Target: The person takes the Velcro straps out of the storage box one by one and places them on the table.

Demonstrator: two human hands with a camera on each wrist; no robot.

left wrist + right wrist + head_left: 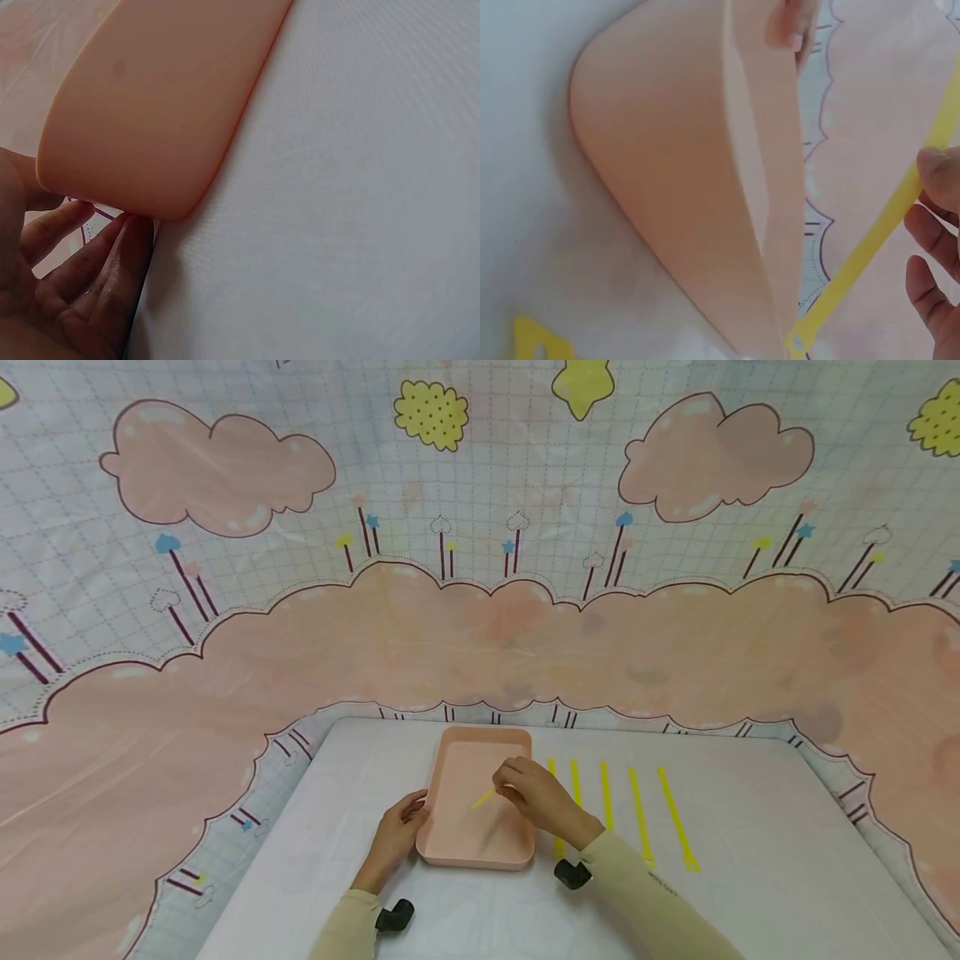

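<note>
A shallow pink tray [474,862] stands on the white table. At its left side is my left hand [397,837], holding the edge; the left wrist view shows fingers [105,277] against the tray's end wall [135,150]. Over the right part of the tray, my right hand [536,793] pinches a flat yellow strip [483,798]. In the right wrist view that strip [870,244] slants between thumb and fingers, with a small hole at its lower end beside the tray's rim. The palm of the right hand is mostly out of that view.
Several more yellow strips [678,818] lie in a row on the table, right of the tray, partly behind the right forearm. Their near ends are wider. A patterned cloth [525,643] with clouds hangs behind the white table [780,827].
</note>
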